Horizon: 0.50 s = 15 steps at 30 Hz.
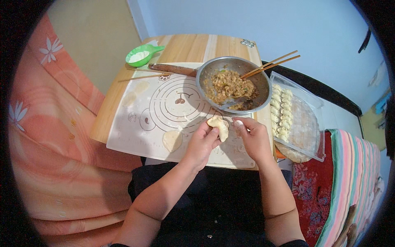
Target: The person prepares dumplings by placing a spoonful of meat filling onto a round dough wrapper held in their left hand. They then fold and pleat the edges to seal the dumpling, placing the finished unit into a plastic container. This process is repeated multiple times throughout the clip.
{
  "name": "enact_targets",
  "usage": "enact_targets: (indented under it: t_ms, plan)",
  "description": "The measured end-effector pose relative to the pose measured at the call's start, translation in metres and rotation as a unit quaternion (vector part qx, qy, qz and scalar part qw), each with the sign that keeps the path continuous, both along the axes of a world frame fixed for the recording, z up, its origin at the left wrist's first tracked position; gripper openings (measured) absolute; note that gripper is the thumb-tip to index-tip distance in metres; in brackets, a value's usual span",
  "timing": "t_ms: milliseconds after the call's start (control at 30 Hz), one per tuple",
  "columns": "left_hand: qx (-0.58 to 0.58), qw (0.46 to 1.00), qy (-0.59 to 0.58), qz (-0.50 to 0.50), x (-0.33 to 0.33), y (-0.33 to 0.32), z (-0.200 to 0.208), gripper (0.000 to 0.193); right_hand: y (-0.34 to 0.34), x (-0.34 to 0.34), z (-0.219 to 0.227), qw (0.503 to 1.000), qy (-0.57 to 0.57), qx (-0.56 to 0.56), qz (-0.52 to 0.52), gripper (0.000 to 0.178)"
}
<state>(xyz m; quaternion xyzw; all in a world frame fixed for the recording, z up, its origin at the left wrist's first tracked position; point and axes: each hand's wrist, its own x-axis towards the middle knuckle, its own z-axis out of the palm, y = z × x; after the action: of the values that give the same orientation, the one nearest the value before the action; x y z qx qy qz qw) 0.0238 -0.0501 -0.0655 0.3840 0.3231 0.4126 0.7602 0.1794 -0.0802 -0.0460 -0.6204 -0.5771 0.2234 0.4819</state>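
My left hand (201, 144) is closed around a dumpling (222, 128), its pale dough folded into a half-moon, above the near edge of a printed white dough mat (123, 142). Just right of it, my right hand (256, 142) has its fingers pinched together, apart from the dumpling. A small white bit shows at those fingertips; I cannot tell what it is. Beyond both hands stands a metal bowl (199, 89) of brownish minced filling (230, 84), with a pair of chopsticks (271, 66) leaning over its right rim. Left of my left hand lies a round dough wrapper (172, 140).
Two more wrappers (129, 99) lie on the mat's left side. A rolling pin (173, 69) and a thin stick (144, 77) are behind them. A green scoop of flour (140, 56) sits at the far left. To the right, a clear tray (319, 138) holds rows of dumplings (281, 111).
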Motion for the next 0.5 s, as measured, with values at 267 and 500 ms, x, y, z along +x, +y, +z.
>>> enact_targets:
  t_ms: [267,500]
  plan:
    - [0.018,0.999,-0.04,0.016,0.008,-0.006,-0.004,0.031,-0.002,-0.004,0.006,0.991,-0.055,-0.109,0.055,0.028]
    - [0.025,1.0,-0.014,0.0,0.005,-0.003,-0.002,0.031,-0.002,-0.009,0.009,0.988,-0.15,0.007,0.034,0.021]
